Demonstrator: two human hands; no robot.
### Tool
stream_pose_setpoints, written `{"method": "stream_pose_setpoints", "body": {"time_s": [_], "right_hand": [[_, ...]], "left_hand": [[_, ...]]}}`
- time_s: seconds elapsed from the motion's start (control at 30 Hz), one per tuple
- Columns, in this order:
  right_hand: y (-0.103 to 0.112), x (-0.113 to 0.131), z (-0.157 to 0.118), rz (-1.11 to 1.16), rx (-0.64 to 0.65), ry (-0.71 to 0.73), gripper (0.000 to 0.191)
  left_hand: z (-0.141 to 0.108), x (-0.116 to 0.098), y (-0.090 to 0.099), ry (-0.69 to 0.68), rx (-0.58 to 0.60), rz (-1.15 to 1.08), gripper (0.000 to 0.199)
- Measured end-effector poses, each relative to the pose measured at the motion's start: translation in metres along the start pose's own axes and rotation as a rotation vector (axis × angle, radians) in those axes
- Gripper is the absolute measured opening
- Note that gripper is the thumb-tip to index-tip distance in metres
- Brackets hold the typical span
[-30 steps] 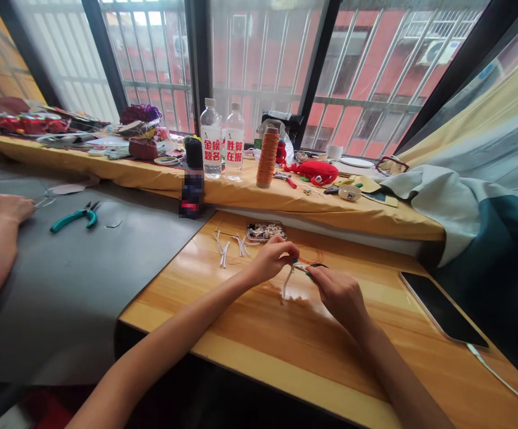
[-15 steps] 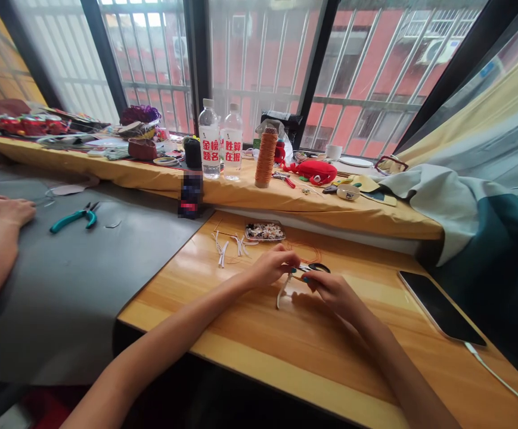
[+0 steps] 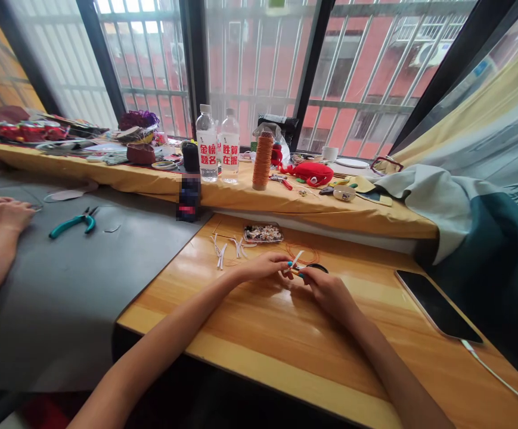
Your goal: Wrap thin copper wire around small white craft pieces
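Note:
Just past the middle of the wooden table, my left hand (image 3: 270, 266) pinches a narrow white strip (image 3: 298, 257) between thumb and fingertips; its free end points up and away. Close beside it, my right hand (image 3: 328, 289) has its fingertips pressed together near the strip's lower part. What they hold is too small to make out. A black scissor handle (image 3: 318, 268) shows just behind my right fingers, which partly cover it; I cannot tell whether they touch it. Behind both hands lies a loose coil of orange thread (image 3: 306, 251).
A clear tray of small pieces (image 3: 263, 232) and several white strips (image 3: 220, 256) lie beyond my left hand. A phone (image 3: 437, 305) charges at right. Bottles (image 3: 207, 146) and a thread spool (image 3: 263, 161) stand on the ledge. At left are another person's hands (image 3: 6, 211) and teal pliers (image 3: 73, 224).
The white strip hung down below my fingers and now points upward from my left hand. My hands remain close together. The view has shifted slightly.

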State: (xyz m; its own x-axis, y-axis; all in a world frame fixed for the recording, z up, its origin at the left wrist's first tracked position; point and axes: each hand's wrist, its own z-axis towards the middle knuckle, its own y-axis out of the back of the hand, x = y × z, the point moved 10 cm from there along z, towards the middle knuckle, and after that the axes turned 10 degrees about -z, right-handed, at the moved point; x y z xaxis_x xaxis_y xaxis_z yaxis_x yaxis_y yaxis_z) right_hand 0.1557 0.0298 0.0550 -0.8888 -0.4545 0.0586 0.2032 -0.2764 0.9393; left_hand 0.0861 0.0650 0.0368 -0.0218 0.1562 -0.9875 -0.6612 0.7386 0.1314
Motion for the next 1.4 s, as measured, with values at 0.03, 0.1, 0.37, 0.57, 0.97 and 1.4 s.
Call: {"method": "stream_pose_setpoints", "body": {"time_s": [0.03, 0.1, 0.37, 0.57, 0.97, 1.4], "right_hand": [[0.001, 0.0, 0.0, 0.015, -0.004, -0.006, 0.024], [0.003, 0.0, 0.0, 0.042, -0.019, -0.018, 0.025], [0.007, 0.005, -0.001, 0.066, -0.058, 0.03, 0.026], [0.02, 0.015, -0.002, -0.044, -0.119, 0.119, 0.031], [0.005, -0.028, 0.004, 0.189, -0.108, -0.069, 0.024], [-0.006, -0.028, -0.004, 1.196, -0.048, -0.517, 0.025]], "left_hand": [[0.0, 0.001, -0.002, 0.008, 0.02, -0.05, 0.029], [0.0, 0.002, -0.001, 0.012, 0.01, -0.14, 0.033], [0.001, 0.025, -0.003, 0.132, 0.009, -0.539, 0.037], [0.002, 0.026, -0.003, 0.122, -0.029, -0.704, 0.032], [0.002, -0.002, 0.022, -0.099, -0.163, -0.721, 0.03], [-0.003, -0.013, -0.023, -0.056, 0.099, -0.372, 0.038]]}}
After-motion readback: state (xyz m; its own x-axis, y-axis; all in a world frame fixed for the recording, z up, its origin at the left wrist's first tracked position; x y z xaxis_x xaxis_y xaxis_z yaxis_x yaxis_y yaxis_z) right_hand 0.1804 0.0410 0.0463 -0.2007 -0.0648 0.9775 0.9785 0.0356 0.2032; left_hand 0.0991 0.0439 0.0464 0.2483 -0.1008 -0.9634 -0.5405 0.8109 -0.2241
